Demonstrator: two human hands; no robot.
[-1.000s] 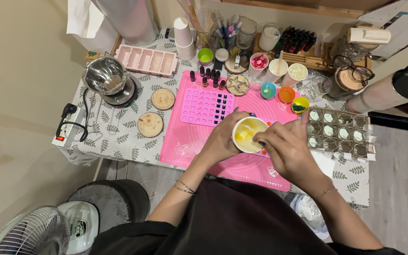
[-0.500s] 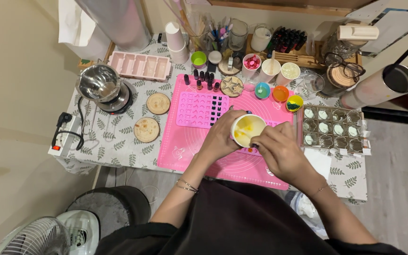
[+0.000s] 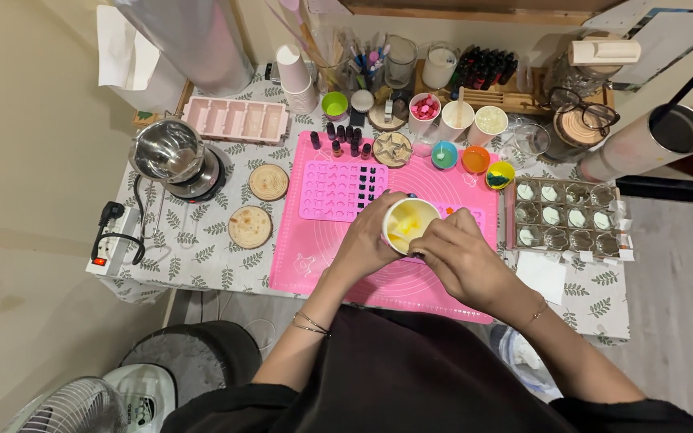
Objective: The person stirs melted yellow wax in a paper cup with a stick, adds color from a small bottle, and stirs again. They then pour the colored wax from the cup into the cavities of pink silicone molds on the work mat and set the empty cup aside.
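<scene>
Both hands meet over the pink mat (image 3: 314,256): left hand (image 3: 370,236) grasps a white cup (image 3: 407,224), right hand (image 3: 463,256) curls at its rim, grip unclear.

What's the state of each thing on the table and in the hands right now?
White cup: upright, holds yellow liquid, gripped by left hand.
Right hand: at the cup's rim.
Pink mould: flat, partly filled with dark pieces.
Metal pot: on its burner.
Clear mould tray: most cavities filled white.
</scene>
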